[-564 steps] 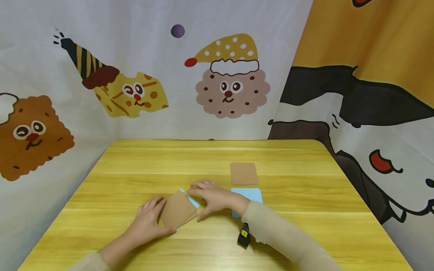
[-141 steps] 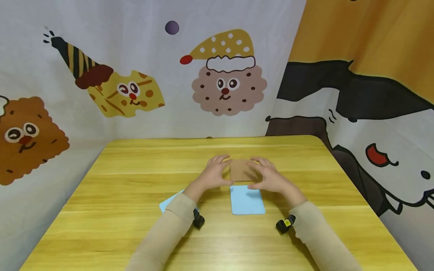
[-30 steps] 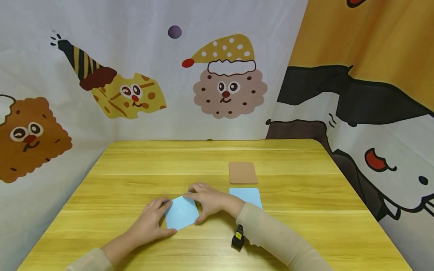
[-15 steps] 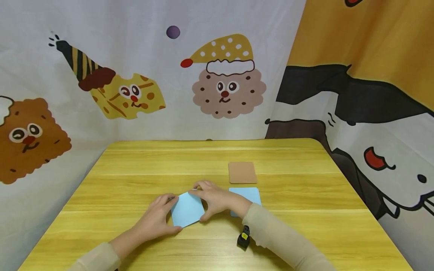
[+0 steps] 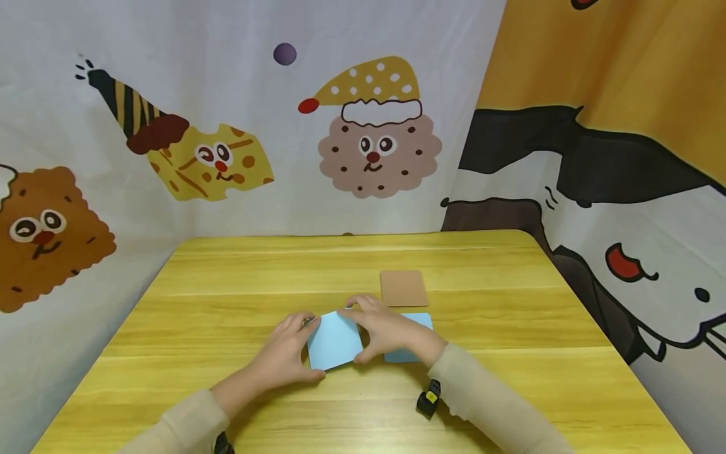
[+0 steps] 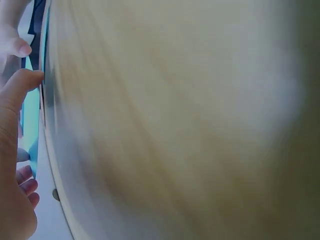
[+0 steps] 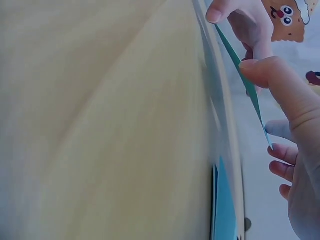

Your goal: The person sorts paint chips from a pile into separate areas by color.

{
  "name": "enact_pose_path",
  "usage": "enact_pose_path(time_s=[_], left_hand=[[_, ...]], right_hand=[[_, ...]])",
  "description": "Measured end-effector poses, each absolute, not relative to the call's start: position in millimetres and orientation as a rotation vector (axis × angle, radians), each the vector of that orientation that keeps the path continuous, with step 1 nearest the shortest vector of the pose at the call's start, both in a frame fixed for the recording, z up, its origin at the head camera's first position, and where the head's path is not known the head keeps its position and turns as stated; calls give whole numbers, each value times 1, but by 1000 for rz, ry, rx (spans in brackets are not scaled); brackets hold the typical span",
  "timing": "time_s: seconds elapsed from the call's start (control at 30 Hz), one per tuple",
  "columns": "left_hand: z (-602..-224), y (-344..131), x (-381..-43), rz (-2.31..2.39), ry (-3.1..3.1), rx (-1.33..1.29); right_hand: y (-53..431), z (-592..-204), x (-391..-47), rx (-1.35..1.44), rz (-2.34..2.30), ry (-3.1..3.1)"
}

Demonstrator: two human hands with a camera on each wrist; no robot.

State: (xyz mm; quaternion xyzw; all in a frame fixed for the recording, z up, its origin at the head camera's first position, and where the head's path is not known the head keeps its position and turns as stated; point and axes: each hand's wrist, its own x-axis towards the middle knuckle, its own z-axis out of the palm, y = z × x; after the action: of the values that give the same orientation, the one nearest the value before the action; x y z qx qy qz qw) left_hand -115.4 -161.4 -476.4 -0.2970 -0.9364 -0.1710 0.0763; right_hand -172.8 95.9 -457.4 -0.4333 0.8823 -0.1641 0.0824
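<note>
A light blue square card [image 5: 334, 343] is held tilted between both hands, raised off the table. My left hand [image 5: 280, 354] pinches its left edge, thumb at the near corner and fingers at the far one. My right hand [image 5: 388, 329] grips the opposite edge in the same way. In the right wrist view the held card [image 7: 245, 75] appears thin and nearly edge-on. A second light blue square card [image 5: 416, 320] lies partly hidden under my right wrist; the right wrist view shows layered blue edges [image 7: 225, 205] there. Behind it lies a brown square card [image 5: 404, 289].
The wood-grain table [image 5: 227, 271] reaches to a cartoon-printed cloth [image 5: 227, 63] behind and at both sides. A black wrist camera [image 5: 429, 398] hangs below my right sleeve, close over the table. Another [image 5: 223, 443] shows at my left cuff.
At 4.7 s ago the blue card lay at left while both hands were around the brown card. Both hands now hold the blue card, having carried it rightward over the last second.
</note>
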Motion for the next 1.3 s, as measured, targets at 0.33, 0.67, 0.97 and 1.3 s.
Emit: enact_pose_path(time_s=[0.33,0.67,0.97,1.3], left_hand=[[-470,-132,-129,-547,-2800,-976],[-466,-96,-144,-515,-2816,-1106],[-466,-68,-151,-493,-2781,-1187],[-469,-46,-155,-442,-2786,-1241]], right_hand=[[131,-459,-170,-1229,-513,2738],[169,-456,-163,-1218,-588,2795],[196,-453,-155,-1165,-572,2838],[217,-455,-152,-1115,-543,2853]])
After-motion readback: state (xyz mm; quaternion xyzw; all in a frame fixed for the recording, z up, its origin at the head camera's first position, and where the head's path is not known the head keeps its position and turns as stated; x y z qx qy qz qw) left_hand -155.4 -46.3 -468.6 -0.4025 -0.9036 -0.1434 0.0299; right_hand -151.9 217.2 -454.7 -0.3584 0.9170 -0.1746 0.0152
